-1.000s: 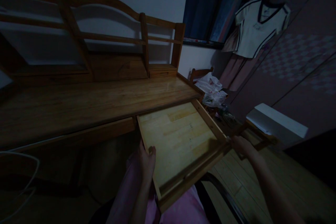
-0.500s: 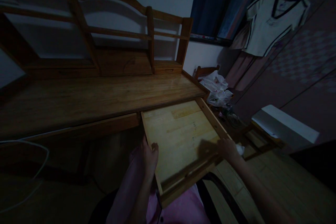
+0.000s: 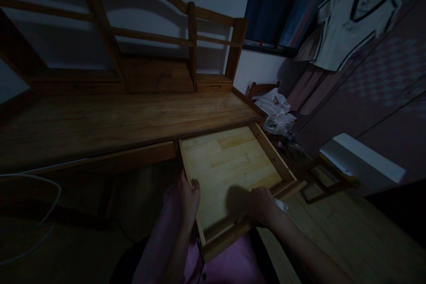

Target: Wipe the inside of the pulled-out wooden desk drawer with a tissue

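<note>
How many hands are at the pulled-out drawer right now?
2: the left hand grips the drawer's left side; the right hand is at its front edge. No others show.

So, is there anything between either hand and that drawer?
Nothing visible stands between the left hand and the drawer; that hand is right at its side. Something white shows beside the right hand near the drawer's front; whether any lies underneath that hand is hidden.

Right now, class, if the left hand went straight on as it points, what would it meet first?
Probably the desk's front edge: the left hand points along the drawer's side towards it, though their relative heights are unclear.
</note>
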The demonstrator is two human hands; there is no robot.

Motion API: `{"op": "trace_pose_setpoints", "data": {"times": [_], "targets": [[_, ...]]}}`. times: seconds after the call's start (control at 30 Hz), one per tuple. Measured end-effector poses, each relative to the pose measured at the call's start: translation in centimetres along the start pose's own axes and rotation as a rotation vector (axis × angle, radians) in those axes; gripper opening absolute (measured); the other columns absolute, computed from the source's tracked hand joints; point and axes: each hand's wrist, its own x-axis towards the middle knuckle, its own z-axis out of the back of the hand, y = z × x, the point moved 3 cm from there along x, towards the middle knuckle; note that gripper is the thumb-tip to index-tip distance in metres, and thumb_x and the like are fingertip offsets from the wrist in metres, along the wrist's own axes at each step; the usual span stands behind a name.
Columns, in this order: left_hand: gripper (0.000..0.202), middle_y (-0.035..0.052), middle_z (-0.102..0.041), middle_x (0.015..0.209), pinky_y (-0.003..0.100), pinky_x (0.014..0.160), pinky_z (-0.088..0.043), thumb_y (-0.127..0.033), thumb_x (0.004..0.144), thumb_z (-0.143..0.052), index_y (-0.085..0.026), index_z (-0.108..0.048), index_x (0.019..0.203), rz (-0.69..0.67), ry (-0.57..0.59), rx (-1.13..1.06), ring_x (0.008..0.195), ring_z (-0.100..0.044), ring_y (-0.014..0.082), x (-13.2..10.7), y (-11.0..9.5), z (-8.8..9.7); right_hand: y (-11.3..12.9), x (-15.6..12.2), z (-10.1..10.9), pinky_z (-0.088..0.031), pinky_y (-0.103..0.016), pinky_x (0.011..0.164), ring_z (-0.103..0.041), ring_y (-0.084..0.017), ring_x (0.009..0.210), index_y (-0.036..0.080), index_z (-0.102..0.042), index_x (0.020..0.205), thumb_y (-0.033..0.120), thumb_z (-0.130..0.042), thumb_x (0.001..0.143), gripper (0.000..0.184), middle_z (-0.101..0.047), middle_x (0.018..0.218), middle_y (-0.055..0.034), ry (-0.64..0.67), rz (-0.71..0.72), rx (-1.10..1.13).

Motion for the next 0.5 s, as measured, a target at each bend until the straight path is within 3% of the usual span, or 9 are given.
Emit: {"op": "trace_pose_setpoints", "data": {"times": [0.23,0.37,0.5], "targets": [[0.062,0.0253,-0.054,0.151,0.051,0.119,-0.043,-0.027,0.093,-0.054,-0.010,-0.045,0.152,0.014,0.004,-0.016,0.142,-0.053,0.0351,-0.1,0.0,-0.1,8.9,-1.2,2.4,-0.062,-0.045,0.076,-0.079,-0.034,0.095,0.017,-0.080,0.097,0.017,-0.070,0.090,0.012,-0.082,0.096,-0.0157,0.078,0.229,0.030],[0.062,0.0245,-0.055,0.150,0.051,0.119,-0.043,-0.027,0.093,-0.052,-0.010,-0.046,0.152,0.043,0.002,-0.018,0.142,-0.053,0.0352,-0.1,0.0,-0.1,11.9,-1.8,2.9,-0.063,-0.048,0.074,-0.078,-0.036,0.094,0.012,-0.079,0.095,0.020,-0.068,0.093,0.014,-0.080,0.095,-0.0182,0.092,0.361,-0.042],[0.062,0.0256,-0.054,0.151,0.053,0.120,-0.041,-0.027,0.093,-0.052,-0.009,-0.046,0.152,0.023,0.016,-0.012,0.143,-0.052,0.0365,-0.1,0.0,0.0,14.0,-2.0,2.9,-0.061,-0.046,0.074,-0.077,-0.032,0.085,0.011,-0.079,0.098,0.022,-0.063,0.096,0.019,-0.079,0.088,-0.0156,0.005,0.491,0.009]]}}
